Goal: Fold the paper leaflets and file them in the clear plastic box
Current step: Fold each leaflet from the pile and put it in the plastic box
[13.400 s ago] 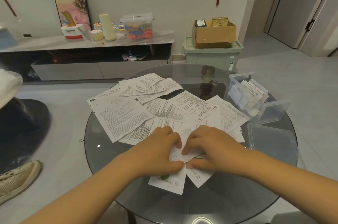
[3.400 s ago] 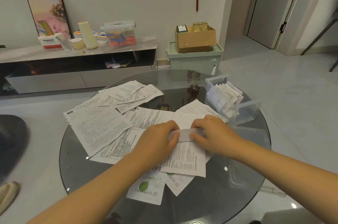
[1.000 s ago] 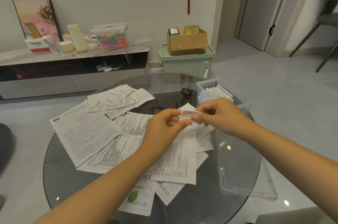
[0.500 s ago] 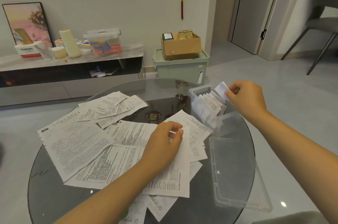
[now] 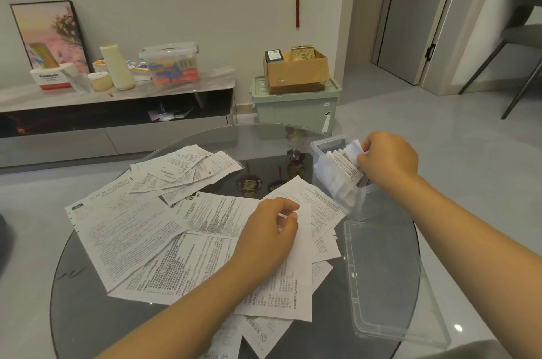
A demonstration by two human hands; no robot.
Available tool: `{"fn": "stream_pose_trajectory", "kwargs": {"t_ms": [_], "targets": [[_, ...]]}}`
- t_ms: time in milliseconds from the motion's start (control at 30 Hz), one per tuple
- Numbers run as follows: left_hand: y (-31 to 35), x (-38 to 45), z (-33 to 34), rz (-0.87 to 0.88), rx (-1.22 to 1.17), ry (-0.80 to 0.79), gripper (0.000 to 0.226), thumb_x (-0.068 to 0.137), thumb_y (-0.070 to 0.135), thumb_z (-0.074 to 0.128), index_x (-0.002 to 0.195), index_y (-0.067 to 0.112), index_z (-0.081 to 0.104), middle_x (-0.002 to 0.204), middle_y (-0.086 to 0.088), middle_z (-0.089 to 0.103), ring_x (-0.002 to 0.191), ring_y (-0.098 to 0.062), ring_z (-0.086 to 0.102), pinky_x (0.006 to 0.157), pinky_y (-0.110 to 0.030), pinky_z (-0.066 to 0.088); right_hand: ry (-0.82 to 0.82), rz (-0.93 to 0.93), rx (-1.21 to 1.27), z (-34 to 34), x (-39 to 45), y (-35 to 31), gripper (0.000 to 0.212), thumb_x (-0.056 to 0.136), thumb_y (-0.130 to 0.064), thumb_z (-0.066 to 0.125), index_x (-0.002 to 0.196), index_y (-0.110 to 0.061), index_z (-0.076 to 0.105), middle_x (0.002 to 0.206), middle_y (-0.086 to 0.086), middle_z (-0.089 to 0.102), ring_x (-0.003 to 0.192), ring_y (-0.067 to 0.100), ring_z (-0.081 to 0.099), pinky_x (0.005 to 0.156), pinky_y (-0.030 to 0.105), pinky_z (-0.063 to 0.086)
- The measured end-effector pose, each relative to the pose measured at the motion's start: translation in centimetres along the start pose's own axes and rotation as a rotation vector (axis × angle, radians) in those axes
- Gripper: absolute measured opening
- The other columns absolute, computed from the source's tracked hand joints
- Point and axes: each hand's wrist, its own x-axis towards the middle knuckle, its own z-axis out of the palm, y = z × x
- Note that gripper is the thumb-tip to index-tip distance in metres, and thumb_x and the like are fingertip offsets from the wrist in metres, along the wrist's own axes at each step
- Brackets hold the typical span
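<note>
Reaching right: your right hand [image 5: 387, 157] is hanging over the clear plastic box [image 5: 325, 145] at the far right of the round glass table [image 5: 88, 308], fingers curled and pinching a folded leaflet [image 5: 353, 150] at the box's top.
Holding left: your left hand [image 5: 268, 237] is resting on the unfolded leaflets [image 5: 129, 229] near the table's middle, its fingers loosely curled on the edge of one sheet [image 5: 293, 279]; you cannot tell whether they are gripping it.
Box: it is standing open with a row of folded leaflets [image 5: 341, 168] upright inside.
Lid: the clear lid [image 5: 381, 279] is lying flat just on the near side of the box, jutting past the table's rim.
Loose paper: printed sheets are lying overlapped across the table's left and centre.
</note>
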Motion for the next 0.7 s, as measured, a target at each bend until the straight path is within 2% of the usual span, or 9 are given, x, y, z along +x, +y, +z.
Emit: {"fn": "stream_pose_trajectory", "kwargs": {"t_ms": [133, 200, 300, 367, 467, 533, 633, 700], "targets": [[0.1, -0.1, -0.1, -0.006, -0.004, -0.009, 0.019, 0.097, 0.026, 0.046, 0.113, 0.030, 0.055, 0.115, 0.015, 0.053, 0.090, 0.003, 0.053, 0.073, -0.003, 0.037, -0.032, -0.008, -0.123, 0.3, 0.4, -0.3, 0.014, 0.082, -0.012, 0.058, 0.092, -0.016, 0.068, 0.086, 0.007, 0.067, 0.074, 0.028, 0.056, 0.057, 0.025, 0.035], [0.1, -0.1, -0.1, -0.006, -0.007, -0.009, 0.019, 0.097, 0.026, 0.046, 0.114, 0.029, 0.055, 0.115, 0.014, 0.053, 0.091, 0.002, 0.053, 0.074, -0.005, 0.039, -0.052, -0.014, -0.197, 0.4, 0.3, -0.6, 0.015, 0.085, -0.014, 0.057, 0.094, -0.019, 0.068, 0.088, 0.005, 0.066, 0.073, 0.026, 0.052, 0.061, 0.025, 0.036], [0.2, -0.2, -0.2, -0.009, -0.014, -0.011, 0.020, 0.097, 0.026, 0.046, 0.114, 0.028, 0.056, 0.116, 0.014, 0.053, 0.090, 0.002, 0.053, 0.074, -0.005, 0.039, -0.068, -0.041, -0.262, 0.5, 0.3, -1.0, 0.016, 0.088, -0.012, 0.053, 0.095, -0.017, 0.067, 0.089, 0.004, 0.064, 0.072, 0.026, 0.049, 0.062, 0.026, 0.035], [0.1, -0.3, -0.3, -0.011, -0.014, -0.014, 0.020, 0.097, 0.025, 0.046, 0.115, 0.028, 0.055, 0.116, 0.013, 0.053, 0.090, 0.001, 0.053, 0.074, -0.006, 0.039, -0.081, -0.083, -0.255, 0.6, 0.3, -1.0, 0.019, 0.089, -0.013, 0.053, 0.101, -0.019, 0.067, 0.094, 0.004, 0.065, 0.078, 0.028, 0.054, 0.063, 0.026, 0.036], [0.0, -0.4, -0.4, -0.015, -0.008, -0.019, 0.020, 0.097, 0.025, 0.046, 0.115, 0.028, 0.055, 0.117, 0.013, 0.053, 0.089, 0.002, 0.053, 0.075, -0.007, 0.040, -0.085, -0.115, -0.120, 0.5, 0.4, -0.9, 0.024, 0.089, -0.017, 0.056, 0.110, -0.024, 0.067, 0.108, 0.005, 0.067, 0.099, 0.030, 0.060, 0.071, 0.029, 0.042], [0.0, -0.4, -0.5, -0.017, -0.006, -0.019, 0.020, 0.097, 0.026, 0.046, 0.115, 0.029, 0.055, 0.117, 0.012, 0.053, 0.089, 0.002, 0.052, 0.077, -0.008, 0.040, -0.109, -0.127, -0.098, 0.5, 0.4, -1.0, 0.026, 0.088, -0.012, 0.054, 0.104, -0.024, 0.070, 0.106, 0.005, 0.068, 0.096, 0.030, 0.060, 0.069, 0.028, 0.042], [-0.1, -0.4, -0.5, -0.015, -0.004, -0.019, 0.020, 0.097, 0.026, 0.045, 0.115, 0.029, 0.055, 0.118, 0.012, 0.053, 0.090, 0.002, 0.052, 0.079, -0.009, 0.041, -0.166, -0.175, -0.209, 0.2, 0.2, -1.1, 0.032, 0.088, -0.008, 0.050, 0.101, -0.028, 0.071, 0.099, 0.003, 0.069, 0.085, 0.028, 0.058, 0.065, 0.026, 0.040], [-0.1, -0.4, -0.5, -0.017, -0.002, -0.020, 0.021, 0.097, 0.026, 0.046, 0.115, 0.029, 0.055, 0.119, 0.012, 0.053, 0.090, 0.001, 0.053, 0.080, -0.011, 0.042, -0.173, -0.197, -0.171, -0.1, 0.2, -1.0, 0.032, 0.091, -0.013, 0.046, 0.104, -0.030, 0.070, 0.104, 0.002, 0.068, 0.091, 0.028, 0.058, 0.068, 0.028, 0.042]]}}
